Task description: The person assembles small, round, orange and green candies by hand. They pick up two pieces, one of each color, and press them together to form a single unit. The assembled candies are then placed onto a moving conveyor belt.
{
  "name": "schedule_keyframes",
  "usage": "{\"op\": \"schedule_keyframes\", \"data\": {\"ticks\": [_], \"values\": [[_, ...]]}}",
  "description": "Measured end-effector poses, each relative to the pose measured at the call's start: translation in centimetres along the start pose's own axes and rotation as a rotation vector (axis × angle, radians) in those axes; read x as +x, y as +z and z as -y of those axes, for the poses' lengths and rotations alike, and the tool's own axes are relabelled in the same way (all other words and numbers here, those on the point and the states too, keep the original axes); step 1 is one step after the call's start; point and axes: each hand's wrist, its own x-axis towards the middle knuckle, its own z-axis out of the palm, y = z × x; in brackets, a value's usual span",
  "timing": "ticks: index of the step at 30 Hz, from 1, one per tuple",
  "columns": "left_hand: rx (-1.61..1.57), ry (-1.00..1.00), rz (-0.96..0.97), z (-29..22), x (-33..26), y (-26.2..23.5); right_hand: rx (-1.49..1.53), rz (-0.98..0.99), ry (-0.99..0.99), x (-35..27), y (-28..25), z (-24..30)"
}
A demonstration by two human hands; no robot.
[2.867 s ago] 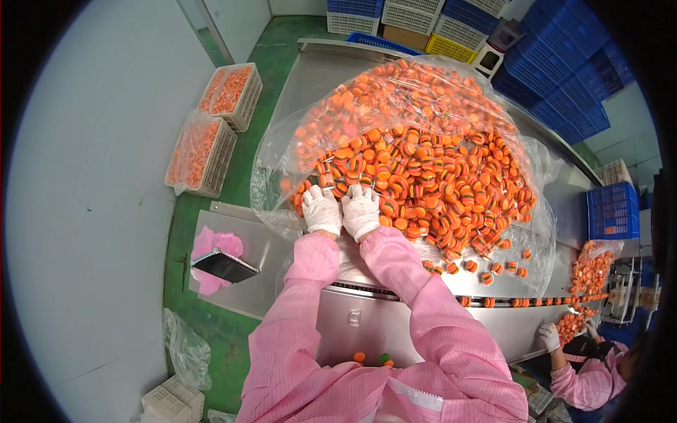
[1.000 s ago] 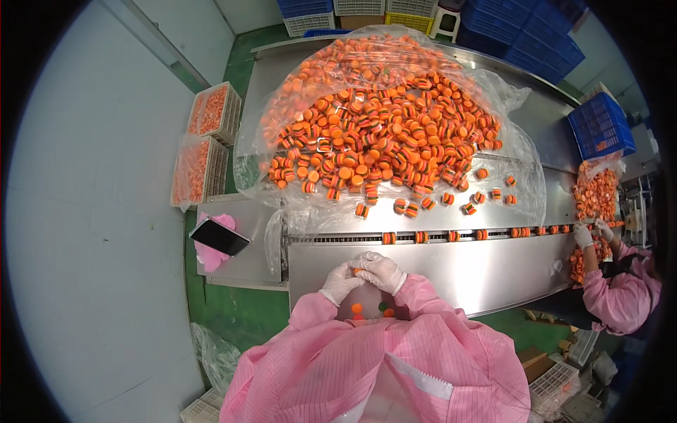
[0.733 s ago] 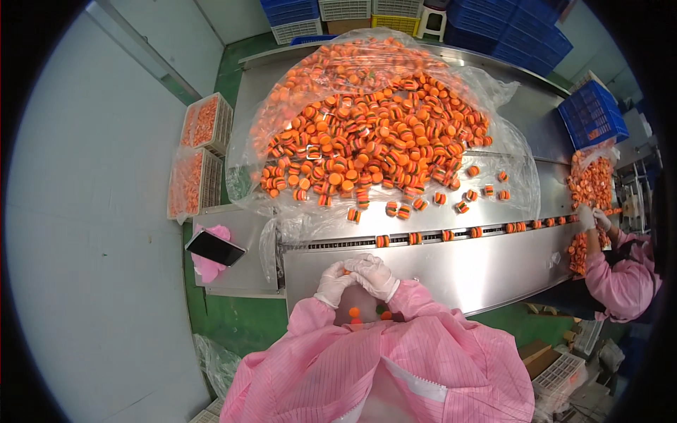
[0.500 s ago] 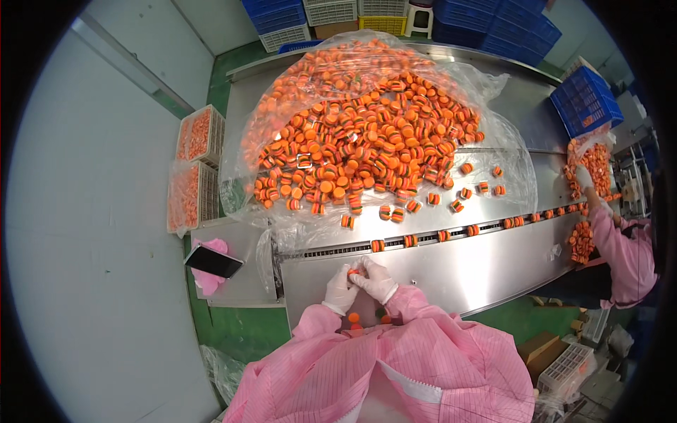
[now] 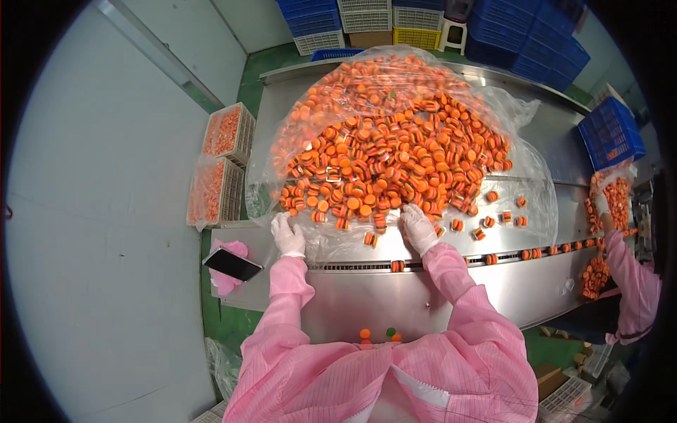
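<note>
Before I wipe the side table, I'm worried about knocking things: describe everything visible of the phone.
The phone is a thin, flat rectangle with a dark, smooth face and pale edge. It lies slantwise, dark face up, on crumpled pink material over the metallic side table. I see nothing else touching it.

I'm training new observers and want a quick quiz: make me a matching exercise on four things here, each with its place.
Things
1. left hand
2. right hand
3. dark-screened device
4. yellow crate

Places
A. directly below a white crate
B. at the near left corner of the orange pile
C. on top of a pink cloth-like wad
D. near the middle of the pile's near edge

Pairs: 1-B, 2-D, 3-C, 4-A
</note>
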Motion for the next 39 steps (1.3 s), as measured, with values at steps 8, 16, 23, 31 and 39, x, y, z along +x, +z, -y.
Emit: {"op": "schedule_keyframes", "data": {"ticks": [8,16,23,31,39], "values": [[0.084,-0.193,0.158,3.0,4.6,4.1,0.000,-0.248,0.104,-1.1,-3.1,4.9],[0.322,-0.115,0.376,0.4,5.6,5.6,0.221,-0.152,0.183,-5.4,-3.3,6.8],[0.029,0.162,0.311,-6.9,2.0,0.4,0.484,-0.190,0.381,-7.3,-4.5,9.7],[-0.563,0.445,0.836,-16.2,-13.9,-0.3,0.979,0.182,0.690,-9.7,-3.8,10.4],[-0.616,-0.042,0.975,-13.3,-17.0,-1.0,1.276,-0.492,0.992,-15.2,-8.7,2.2]]}}
